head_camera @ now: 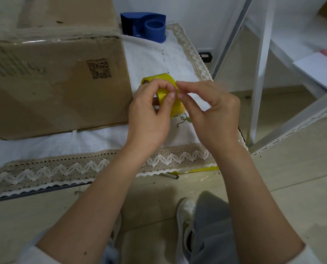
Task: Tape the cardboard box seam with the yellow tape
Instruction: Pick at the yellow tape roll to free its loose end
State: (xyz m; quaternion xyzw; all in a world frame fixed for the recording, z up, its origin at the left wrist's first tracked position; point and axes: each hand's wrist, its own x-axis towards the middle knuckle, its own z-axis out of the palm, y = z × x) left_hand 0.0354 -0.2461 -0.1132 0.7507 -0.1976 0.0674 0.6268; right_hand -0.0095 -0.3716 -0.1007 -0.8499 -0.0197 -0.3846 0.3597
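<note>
A large cardboard box (50, 73) with a printed QR code stands on the white cloth at the left. Just right of the box, above the cloth, my left hand (151, 113) holds the yellow tape roll (164, 80) with fingers through and around it. My right hand (210, 113) is beside it, thumb and forefinger pinched at the roll's right edge, where the tape's end seems to be. Much of the roll is hidden by my fingers.
A blue tape dispenser (145, 25) sits behind the box at the far edge of the lace-trimmed cloth (94, 164). White metal shelf frames (261, 73) rise at the right. A yellow strip (202, 169) lies at the table's front edge. My shoes and legs are below.
</note>
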